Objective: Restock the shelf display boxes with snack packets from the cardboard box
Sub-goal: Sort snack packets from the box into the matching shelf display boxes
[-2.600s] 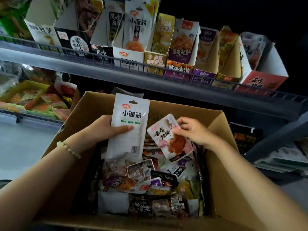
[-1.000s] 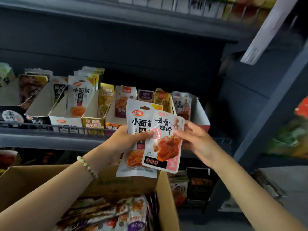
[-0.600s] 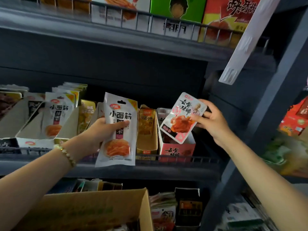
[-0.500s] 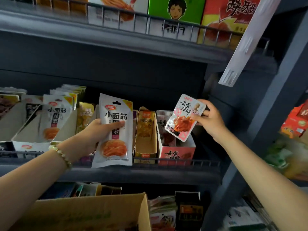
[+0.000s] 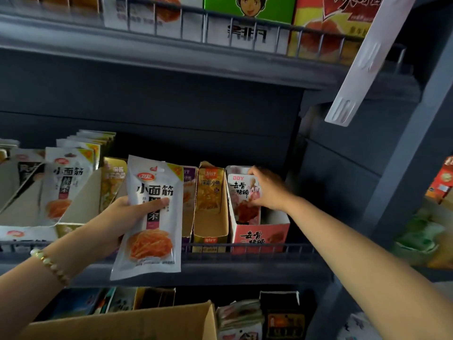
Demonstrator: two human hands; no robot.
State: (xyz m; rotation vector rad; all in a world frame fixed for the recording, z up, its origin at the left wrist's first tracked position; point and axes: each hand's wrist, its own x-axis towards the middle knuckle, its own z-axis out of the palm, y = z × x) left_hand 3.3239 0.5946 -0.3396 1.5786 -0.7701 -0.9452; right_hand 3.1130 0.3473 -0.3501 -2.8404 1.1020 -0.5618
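Observation:
My left hand (image 5: 115, 220) grips a tall white snack packet (image 5: 153, 217) with orange noodles printed on it, held upright in front of the middle shelf. My right hand (image 5: 268, 188) pinches a small pink-and-white packet (image 5: 241, 195) and holds it inside the red display box (image 5: 259, 235) at the right end of that shelf. A white display box (image 5: 81, 207) at the left holds several packets matching the white one. The cardboard box (image 5: 137, 323) shows only its top flap at the bottom edge.
Between the two boxes stand a yellow display box (image 5: 210, 231) and a purple one (image 5: 188, 173). A wire rail (image 5: 245, 247) runs along the shelf front. An upper shelf (image 5: 171, 52) carries boxed goods. A white price strip (image 5: 360, 60) hangs at the upper right beside a dark upright post (image 5: 404, 153).
My right hand has moved down and lowered the pink packet into the red display box. The left hand still holds the white packet, now a little lower and nearer the camera.

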